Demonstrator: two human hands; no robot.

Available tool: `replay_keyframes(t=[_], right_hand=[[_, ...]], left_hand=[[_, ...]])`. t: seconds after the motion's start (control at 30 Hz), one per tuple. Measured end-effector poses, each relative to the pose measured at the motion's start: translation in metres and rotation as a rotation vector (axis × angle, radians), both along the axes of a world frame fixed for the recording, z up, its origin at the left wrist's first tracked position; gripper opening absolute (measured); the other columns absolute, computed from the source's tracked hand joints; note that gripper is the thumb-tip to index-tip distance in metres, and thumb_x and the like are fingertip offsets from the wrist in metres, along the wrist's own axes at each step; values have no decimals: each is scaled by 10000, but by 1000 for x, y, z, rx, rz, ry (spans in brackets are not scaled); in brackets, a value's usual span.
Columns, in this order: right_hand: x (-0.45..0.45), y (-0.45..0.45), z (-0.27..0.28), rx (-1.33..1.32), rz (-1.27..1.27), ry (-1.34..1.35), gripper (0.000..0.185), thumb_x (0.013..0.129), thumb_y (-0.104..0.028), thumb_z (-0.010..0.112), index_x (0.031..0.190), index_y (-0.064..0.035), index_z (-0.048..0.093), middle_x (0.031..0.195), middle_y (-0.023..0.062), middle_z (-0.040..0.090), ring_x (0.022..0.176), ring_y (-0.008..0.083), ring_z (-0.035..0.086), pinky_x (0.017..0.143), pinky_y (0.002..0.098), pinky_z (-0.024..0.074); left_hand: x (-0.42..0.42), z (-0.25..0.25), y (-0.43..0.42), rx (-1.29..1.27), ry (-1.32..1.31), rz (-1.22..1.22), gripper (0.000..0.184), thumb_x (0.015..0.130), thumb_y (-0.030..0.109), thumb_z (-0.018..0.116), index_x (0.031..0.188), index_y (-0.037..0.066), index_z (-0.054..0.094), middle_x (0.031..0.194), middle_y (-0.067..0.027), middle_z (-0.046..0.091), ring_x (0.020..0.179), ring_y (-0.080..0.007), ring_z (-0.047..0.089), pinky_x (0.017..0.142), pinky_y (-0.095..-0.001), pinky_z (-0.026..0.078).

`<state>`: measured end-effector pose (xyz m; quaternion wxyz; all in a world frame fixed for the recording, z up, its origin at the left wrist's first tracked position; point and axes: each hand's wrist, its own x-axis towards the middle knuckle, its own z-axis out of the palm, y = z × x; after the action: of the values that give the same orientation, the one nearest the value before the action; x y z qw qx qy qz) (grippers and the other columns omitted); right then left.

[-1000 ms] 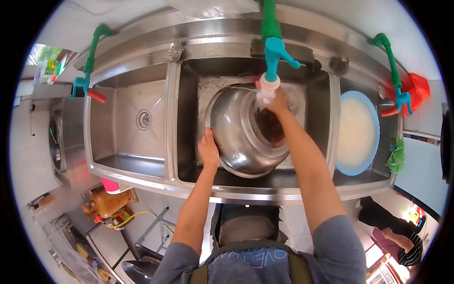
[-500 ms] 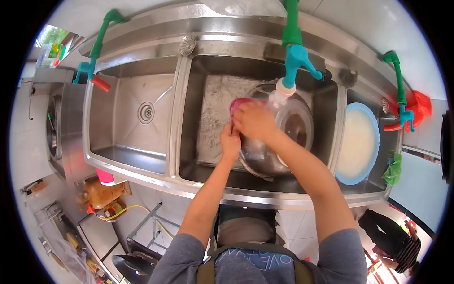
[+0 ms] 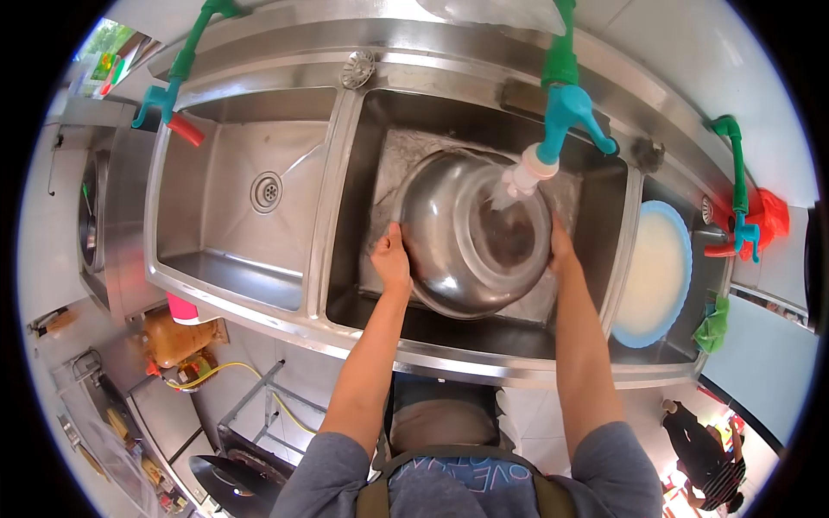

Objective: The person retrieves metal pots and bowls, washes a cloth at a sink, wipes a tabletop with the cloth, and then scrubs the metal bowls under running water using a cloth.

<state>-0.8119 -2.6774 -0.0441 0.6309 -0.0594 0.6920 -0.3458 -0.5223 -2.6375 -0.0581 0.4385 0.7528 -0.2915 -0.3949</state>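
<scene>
A large steel basin (image 3: pixel 432 233) is in the middle sink (image 3: pixel 345 276), its rounded side and ringed base apparently facing up. My left hand (image 3: pixel 393 257) grips its left edge, fingers partly behind the metal. On the opposite side, my right hand (image 3: pixel 560 243) holds the right edge, most of its fingers hidden. Water runs from the white nozzle of the teal tap (image 3: pixel 561 121) onto the ringed base.
To the left lies another sink with a drain (image 3: pixel 266 192) and a red-spouted tap (image 3: pixel 184 129). A blue-rimmed tub (image 3: pixel 652 276) of pale contents stands in the right sink. A green cloth (image 3: pixel 712 325) hangs at its edge. Another person (image 3: pixel 708 453) is at lower right.
My hands have moved apart to opposite sides of the basin. The pinkish-red cloth they held is out of sight. The basin has shifted left and sits higher in the sink.
</scene>
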Motion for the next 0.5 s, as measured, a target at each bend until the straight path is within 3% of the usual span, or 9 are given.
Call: replay_keyframes(t=[0.07,0.1,0.23,0.3,0.33,0.37,0.43,0.47,0.5], right_hand=[[2,30,-28,-143,-210,-212,496,913,-446,326,1279,-118,394,1239,85,475,1139,207,441,977,329,324],[16,38,-21,-201,-279,-174,519,924,-439,286,1300,-88,351,1289,86,422,1186,220,389,1004,346,287],[75,72,-17,-204,-547,11,641,898,-520,274,1354,-73,217,1376,87,293,1250,241,292,1019,368,250],[114,79,16,-129,-597,288,672,891,-504,340,1315,3,217,1315,164,329,1215,241,313,1008,361,253],[127,84,36,-78,-593,106,622,884,-493,375,1268,-17,261,1263,140,348,1163,227,334,986,366,265],[140,89,58,-25,-584,-77,571,877,-481,410,1220,-37,304,1211,116,367,1111,214,356,965,372,277],[178,94,99,-34,-386,208,407,861,-340,511,1065,-12,385,1085,116,373,1002,207,374,919,362,296],[195,108,90,-190,-242,319,393,840,-279,533,1051,13,376,1041,141,381,969,238,386,898,369,306],[212,119,75,-349,-95,429,386,819,-218,555,1038,38,367,997,167,389,937,270,399,876,375,316]], left_hand=[[-10,0,3,-33,284,153,382,880,368,495,841,0,590,772,-13,548,713,-93,466,647,-237,393],[-19,5,2,-36,465,240,406,888,387,471,911,1,593,848,-30,572,772,-107,492,701,-244,408],[-53,27,19,21,767,350,592,878,499,396,1223,18,420,1220,-66,447,1072,-181,437,940,-306,315],[-66,48,27,21,814,333,676,868,534,379,1308,24,321,1321,-66,362,1152,-204,390,996,-334,262],[-64,47,32,63,856,274,699,838,569,394,1288,36,342,1315,-53,360,1150,-205,390,984,-358,285],[-64,46,36,68,963,233,610,868,521,361,1259,53,362,1239,-53,396,1092,-196,417,939,-352,324],[-61,41,44,76,1174,148,448,929,427,295,1201,87,403,1088,-53,469,976,-178,471,851,-340,402],[-51,26,55,163,821,-132,420,917,424,344,1091,56,447,897,-37,487,820,-157,494,708,-313,445],[-52,24,59,105,916,-181,395,892,424,373,1006,57,466,822,-30,482,733,-154,490,652,-306,443]])
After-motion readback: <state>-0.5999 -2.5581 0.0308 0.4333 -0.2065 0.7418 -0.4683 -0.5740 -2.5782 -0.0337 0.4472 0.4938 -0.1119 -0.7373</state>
